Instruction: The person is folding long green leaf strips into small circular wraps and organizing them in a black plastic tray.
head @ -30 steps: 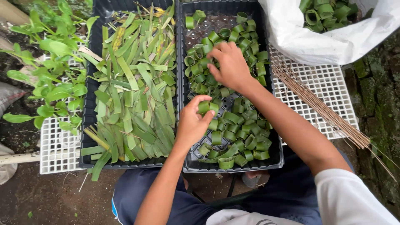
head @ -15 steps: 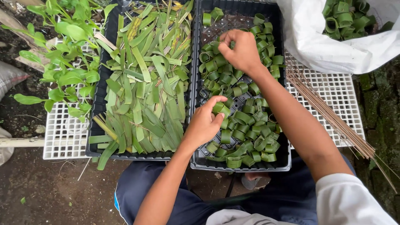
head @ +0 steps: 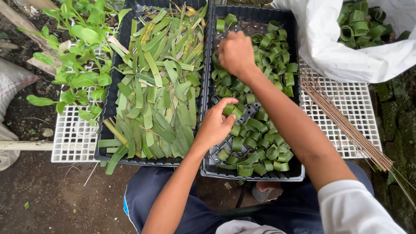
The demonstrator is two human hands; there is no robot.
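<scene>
Two black trays lie side by side under my hands. The right tray holds several small green rings made of rolled leaf. My left hand pinches one leaf ring near the tray's middle. My right hand is curled, fingers down, among the rings at the far end of that tray; what it grips is hidden. The left tray is heaped with flat cut leaf strips.
A white sack at top right holds more leaf rings. Thin brown sticks lie on a white plastic grid right of the trays. Green seedlings stand on another grid at left. My knees are below.
My right hand moved toward the far end of the ring tray. My left hand shifted a little toward the tray's middle, still pinching a ring.
</scene>
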